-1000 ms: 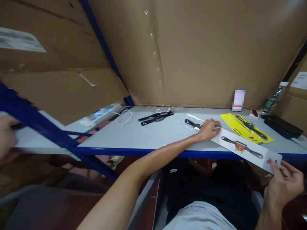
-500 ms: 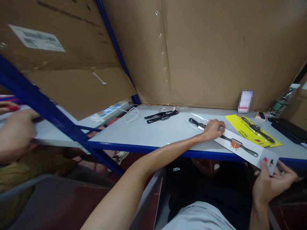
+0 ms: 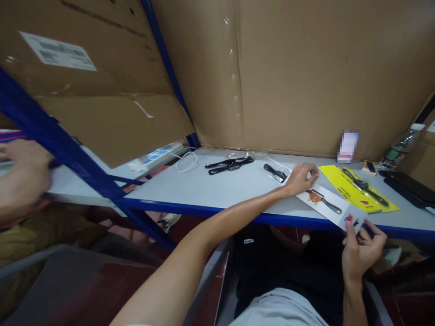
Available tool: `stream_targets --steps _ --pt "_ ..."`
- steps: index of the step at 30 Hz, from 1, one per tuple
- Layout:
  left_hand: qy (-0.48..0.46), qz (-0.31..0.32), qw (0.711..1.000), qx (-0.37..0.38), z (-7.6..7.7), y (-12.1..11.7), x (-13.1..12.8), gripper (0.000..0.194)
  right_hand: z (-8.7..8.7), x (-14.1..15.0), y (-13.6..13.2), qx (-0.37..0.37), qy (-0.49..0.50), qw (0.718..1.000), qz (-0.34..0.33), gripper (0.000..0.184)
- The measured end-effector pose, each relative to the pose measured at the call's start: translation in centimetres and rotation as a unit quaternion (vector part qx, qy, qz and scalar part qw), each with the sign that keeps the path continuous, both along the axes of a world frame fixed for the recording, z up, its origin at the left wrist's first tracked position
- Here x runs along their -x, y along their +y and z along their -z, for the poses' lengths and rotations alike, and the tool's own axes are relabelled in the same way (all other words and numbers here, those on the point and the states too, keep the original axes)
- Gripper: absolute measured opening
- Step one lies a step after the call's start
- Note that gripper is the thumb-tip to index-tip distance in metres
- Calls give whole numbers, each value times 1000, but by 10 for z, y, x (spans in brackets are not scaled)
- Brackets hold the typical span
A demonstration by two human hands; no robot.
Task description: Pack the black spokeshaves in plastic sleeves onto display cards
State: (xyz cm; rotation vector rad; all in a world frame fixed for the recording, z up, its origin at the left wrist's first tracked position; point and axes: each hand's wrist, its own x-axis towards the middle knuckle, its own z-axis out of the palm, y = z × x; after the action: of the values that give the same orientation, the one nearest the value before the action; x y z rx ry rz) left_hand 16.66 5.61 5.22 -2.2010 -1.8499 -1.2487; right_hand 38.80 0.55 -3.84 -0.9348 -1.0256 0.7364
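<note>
A long white printed card (image 3: 328,209) with a picture of a spokeshave slants over the table's front edge. My right hand (image 3: 363,248) pinches its lower right end between thumb and fingers. My left hand (image 3: 299,179) is closed at the card's upper left end, where it meets a clear plastic blister pack (image 3: 268,163); its fingertips are partly hidden. Inside the pack lies a black spokeshave (image 3: 276,172), its other half covered by my hand. To the right, another black spokeshave (image 3: 365,185) rests on a yellow card (image 3: 343,188).
More black spokeshaves (image 3: 231,165) lie left on the grey table (image 3: 176,192). A white cable (image 3: 186,161) and a power strip (image 3: 156,156) are further left. A bottle (image 3: 401,149) and black case (image 3: 409,188) stand right. Behind the blue post, a co-worker's hand (image 3: 25,176) is blurred.
My right hand and the white card have moved left, so less of the card shows beyond my left hand. The blister pack has shifted slightly left. My left hand stays nearly in place.
</note>
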Motion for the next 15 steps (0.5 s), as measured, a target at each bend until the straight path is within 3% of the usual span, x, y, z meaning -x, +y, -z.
stream_targets --steps 3,5,7,10,13,15 --pt "-3 -150 986 -71 -10 6 51 11 2 -2 4 0 -9 1000 1 69" --pt "-34 -268 960 -75 -12 10 96 14 4 -4 5 0 -15 1000 2 69" --pt "-92 -345 932 -62 -10 14 137 21 6 -6 7 0 -18 1000 4 69" --pt "-164 -355 920 21 3 23 171 33 8 -10 8 0 -24 1000 4 65" --pt "-171 -326 925 96 16 30 176 43 8 -17 11 10 -27 999 -18 54" --pt "-158 -353 917 95 22 32 174 39 9 -23 12 19 -33 998 -41 46"
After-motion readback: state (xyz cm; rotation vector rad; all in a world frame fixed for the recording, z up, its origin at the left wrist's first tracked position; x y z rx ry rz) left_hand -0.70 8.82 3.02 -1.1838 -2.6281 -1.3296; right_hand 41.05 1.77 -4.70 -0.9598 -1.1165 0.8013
